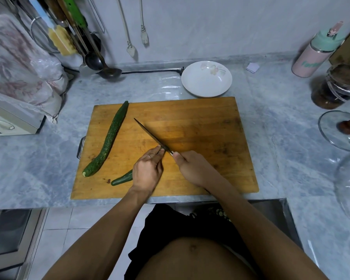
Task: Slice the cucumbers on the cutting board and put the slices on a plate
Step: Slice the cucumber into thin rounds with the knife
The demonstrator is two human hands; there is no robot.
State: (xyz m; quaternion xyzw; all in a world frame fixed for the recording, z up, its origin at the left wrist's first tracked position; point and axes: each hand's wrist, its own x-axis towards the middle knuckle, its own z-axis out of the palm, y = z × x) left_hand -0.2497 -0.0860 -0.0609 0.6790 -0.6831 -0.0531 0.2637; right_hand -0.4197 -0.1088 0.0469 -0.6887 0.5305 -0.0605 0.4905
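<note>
Gripping knife in right hand, left hand covering second cucumber, whole cucumber left, apart

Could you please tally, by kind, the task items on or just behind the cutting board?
Cucumbers: 2, a long one and a short one partly under the left hand
Knives: 1
Plates: 1
Cutting boards: 1
Total: 5

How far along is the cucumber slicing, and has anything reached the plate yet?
Barely started. Done: nothing visible; the white plate beyond the cutting board holds no slices. In hand: the right hand grips the knife, and the left hand covers a second cucumber, its fingertips by the blade. Left: the long cucumber lies whole, so all the slicing and plating remain.
</note>
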